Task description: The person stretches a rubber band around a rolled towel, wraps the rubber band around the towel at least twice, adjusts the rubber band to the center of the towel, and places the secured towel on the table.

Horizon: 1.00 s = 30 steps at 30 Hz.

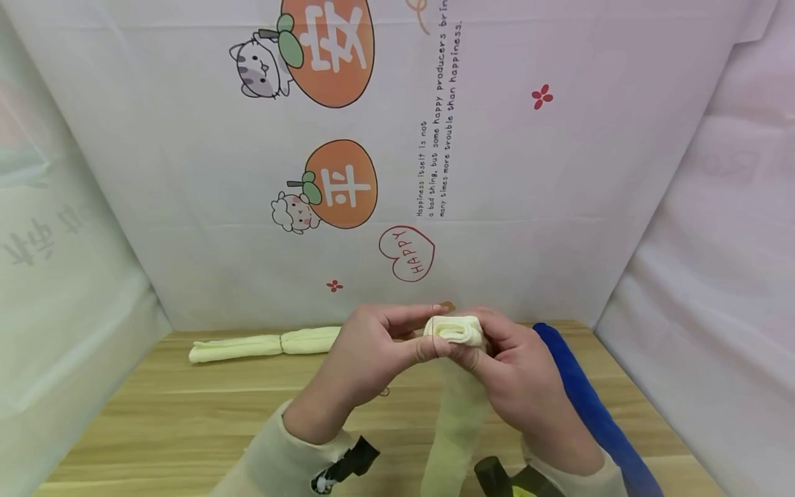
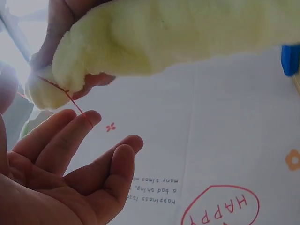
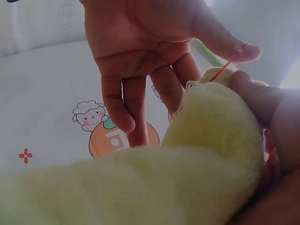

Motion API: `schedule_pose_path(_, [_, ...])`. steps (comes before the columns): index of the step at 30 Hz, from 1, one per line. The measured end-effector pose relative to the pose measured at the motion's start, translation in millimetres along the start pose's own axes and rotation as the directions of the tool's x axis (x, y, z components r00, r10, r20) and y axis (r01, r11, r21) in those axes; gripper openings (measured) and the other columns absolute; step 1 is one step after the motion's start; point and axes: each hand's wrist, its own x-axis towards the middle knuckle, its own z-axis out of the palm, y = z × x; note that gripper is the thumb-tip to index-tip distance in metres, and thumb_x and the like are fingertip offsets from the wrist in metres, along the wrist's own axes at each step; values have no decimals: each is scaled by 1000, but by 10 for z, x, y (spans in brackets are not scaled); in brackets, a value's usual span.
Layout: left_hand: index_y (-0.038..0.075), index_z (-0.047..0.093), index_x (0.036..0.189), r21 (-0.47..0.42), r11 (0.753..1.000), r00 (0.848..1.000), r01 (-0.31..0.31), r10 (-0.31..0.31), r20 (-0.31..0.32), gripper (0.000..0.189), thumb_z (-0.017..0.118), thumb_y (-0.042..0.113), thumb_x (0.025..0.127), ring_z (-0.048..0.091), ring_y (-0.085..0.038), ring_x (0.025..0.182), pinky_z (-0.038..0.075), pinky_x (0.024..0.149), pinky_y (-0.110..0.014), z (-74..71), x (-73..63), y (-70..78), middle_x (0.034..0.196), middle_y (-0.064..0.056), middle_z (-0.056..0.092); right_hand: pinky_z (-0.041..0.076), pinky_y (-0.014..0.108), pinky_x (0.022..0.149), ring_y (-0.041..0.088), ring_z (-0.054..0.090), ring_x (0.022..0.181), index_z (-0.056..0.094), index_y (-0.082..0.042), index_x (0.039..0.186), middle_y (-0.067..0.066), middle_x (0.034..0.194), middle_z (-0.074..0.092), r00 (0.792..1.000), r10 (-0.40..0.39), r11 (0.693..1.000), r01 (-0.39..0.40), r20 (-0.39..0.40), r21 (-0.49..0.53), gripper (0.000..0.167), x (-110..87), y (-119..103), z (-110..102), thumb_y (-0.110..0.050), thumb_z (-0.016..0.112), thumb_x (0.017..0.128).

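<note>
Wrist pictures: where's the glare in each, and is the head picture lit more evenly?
Left wrist: white glare at the upper left edge, near one end of the yellow cloth; right wrist: glare at the right edge, the right hand in shade; head: yes, more even, the backdrop pinkish toward the right, its English print readable.

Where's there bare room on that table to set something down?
Most room: the wooden tabletop left of the left sleeve, in front of the tied yellow roll. A narrower strip lies between the blue roll and the white sheet on the right. The middle is crowded: the right hand grips the pale yellow cloth, the left hand beside it.
</note>
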Motion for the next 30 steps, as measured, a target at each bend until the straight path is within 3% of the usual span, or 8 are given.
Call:
schedule_pose_path(4, [17, 76, 117, 124, 991, 999, -45, 44, 13, 45, 88, 34, 77, 67, -5, 99, 56, 79, -30, 10, -11, 10, 115, 10, 70, 49, 27, 59, 15, 57, 74, 73, -17, 104, -5, 97, 65, 997, -1, 1000, 3, 71, -24, 18, 21, -5, 3, -11, 75, 88])
schedule_pose_path(8, [18, 77, 115, 336, 938, 997, -81, 73, 36, 48, 88, 41, 75, 63, 1, 96, 54, 78, -27, 25, -10, 34, 108, 11, 71, 45, 27, 57, 13, 53, 71, 74, -23, 91, -9, 92, 63, 987, 43, 993, -25, 157, -116, 9, 66, -27, 1, -22, 79, 84])
schedule_pose_path(13, [18, 77, 114, 422, 900, 991, -113, 71, 116, 44, 86, 39, 76, 58, 0, 72, 51, 66, -23, 47, -1, 52, 91, 15, 71, 43, 26, 56, 11, 50, 69, 72, -23, 80, -10, 86, 58, 958, 115, 970, -51, 263, -238, 13, 111, -62, -19, -33, 78, 83])
schedule_pose_path(17, [19, 77, 113, 458, 881, 987, -119, 54, 152, 41, 85, 37, 77, 54, -2, 64, 49, 59, -23, 40, -2, 40, 83, 18, 68, 44, 26, 60, 10, 50, 74, 69, -21, 84, -9, 90, 55, 918, 112, 966, -10, 379, -259, 15, 126, -50, -40, -34, 75, 89])
schedule_pose_path(21, [18, 77, 113, 518, 845, 987, -133, 66, 145, 33, 79, 28, 82, 42, -2, 52, 43, 51, -22, 15, -10, 26, 61, 20, 53, 47, 28, 63, 15, 52, 76, 65, -16, 98, -1, 91, 55, 881, 104, 992, -59, 462, -111, 4, 102, -9, -57, -20, 66, 97])
schedule_pose_path(24, [16, 77, 109, 578, 792, 980, -196, 147, 131, 27, 77, 22, 83, 27, 0, 45, 34, 47, -21, 16, -19, 18, 49, 17, 31, 49, 29, 65, 19, 54, 77, 65, -9, 105, 5, 89, 59, 886, 129, 987, -156, 445, 25, 10, 89, 18, -40, -17, 62, 99])
schedule_pose_path(27, [19, 76, 96, 621, 736, 961, -269, 245, 126, 13, 78, 20, 83, 22, 2, 46, 30, 45, -20, 37, -32, 20, 49, 17, 23, 52, 31, 72, 21, 60, 84, 70, -2, 106, 8, 95, 66, 900, 185, 944, -274, 395, 183, 21, 89, 41, 5, -20, 60, 101])
schedule_pose_path(30, [20, 69, 86, 650, 690, 941, -319, 314, 128, 11, 80, 21, 83, 23, 0, 48, 29, 45, -20, 63, -48, 30, 51, 14, 25, 54, 31, 77, 20, 63, 89, 74, -1, 103, 10, 100, 68, 904, 223, 829, -372, 365, 417, 24, 87, 79, 52, -18, 57, 103])
